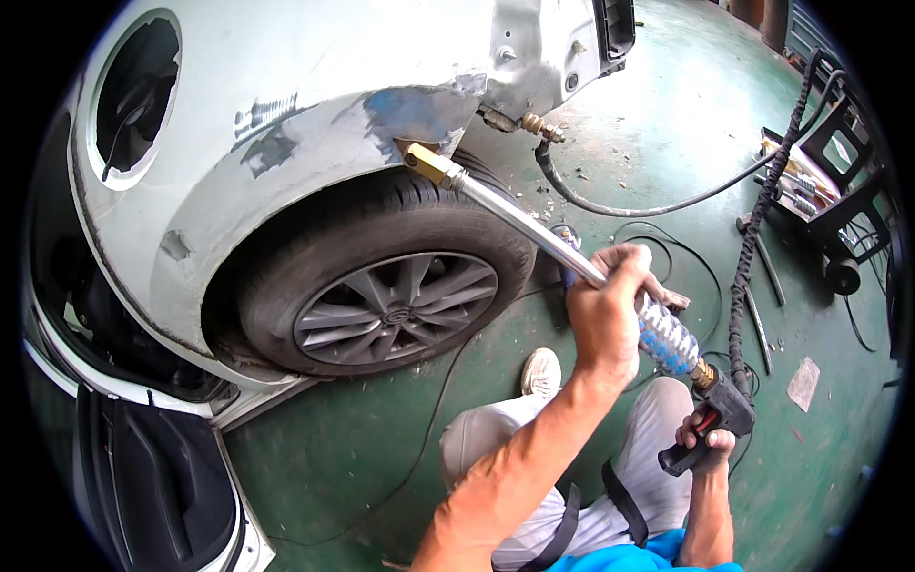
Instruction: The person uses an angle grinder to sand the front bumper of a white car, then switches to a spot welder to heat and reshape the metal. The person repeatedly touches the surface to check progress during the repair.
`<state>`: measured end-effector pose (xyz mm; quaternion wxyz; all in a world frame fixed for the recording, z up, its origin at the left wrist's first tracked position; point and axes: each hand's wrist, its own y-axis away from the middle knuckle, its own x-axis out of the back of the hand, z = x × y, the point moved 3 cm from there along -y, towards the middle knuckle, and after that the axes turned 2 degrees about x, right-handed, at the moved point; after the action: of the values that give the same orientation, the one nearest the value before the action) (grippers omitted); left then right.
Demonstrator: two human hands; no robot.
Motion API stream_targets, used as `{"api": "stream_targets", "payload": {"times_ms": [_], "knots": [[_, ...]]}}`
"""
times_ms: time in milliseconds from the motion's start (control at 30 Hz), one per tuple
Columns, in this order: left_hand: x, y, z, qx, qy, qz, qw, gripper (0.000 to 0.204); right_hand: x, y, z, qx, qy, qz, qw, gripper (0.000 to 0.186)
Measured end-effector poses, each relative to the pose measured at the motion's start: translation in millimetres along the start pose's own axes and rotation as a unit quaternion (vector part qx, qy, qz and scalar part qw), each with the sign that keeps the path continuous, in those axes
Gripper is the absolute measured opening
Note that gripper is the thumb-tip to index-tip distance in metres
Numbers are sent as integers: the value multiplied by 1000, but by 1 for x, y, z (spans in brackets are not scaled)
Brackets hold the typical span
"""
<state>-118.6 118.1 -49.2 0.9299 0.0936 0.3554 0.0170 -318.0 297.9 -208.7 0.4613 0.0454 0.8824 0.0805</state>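
Across the middle lies a long dent-puller gun (534, 234), with a chrome rod, a white-and-blue ribbed sleeve and a black pistol grip. My left hand (605, 310) is closed around the rod just ahead of the sleeve. Lower right, my right hand (707, 446) wraps the pistol grip by its red trigger. The gun's brass-coloured head (429, 164) is at the wheel-arch edge of a white car fender (315, 124), beside a bare, bluish-grey sanded patch (410, 114). From this view I cannot tell whether its tip touches the metal.
Under the arch is a car wheel (396, 305). A brass clamp (541, 128) with a thick cable (629, 210) hangs at the fender's end. A wrapped hose (748, 248) runs up from the gun. A black tool cart (839, 181) stands right; metal rods (760, 329) lie on the floor.
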Motion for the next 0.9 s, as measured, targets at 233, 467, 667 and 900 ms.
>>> {"api": "stream_targets", "payload": {"times_ms": [233,467,667,900], "knots": [[0,6,-10,-7,-2,-9,1000,11,-1,5,-2,2,0,8,1000,49],[7,-5,9,-6,10,-38,999,13,3,1,-4,14,1,9,1000,51],[19,-4,1,-62,-63,-43,995,21,-1,2,0,4,-6,18,1000,47],[21,-52,139,-193,102,52,974,44,1,9,-6,8,-6,14,1000,49]]}}
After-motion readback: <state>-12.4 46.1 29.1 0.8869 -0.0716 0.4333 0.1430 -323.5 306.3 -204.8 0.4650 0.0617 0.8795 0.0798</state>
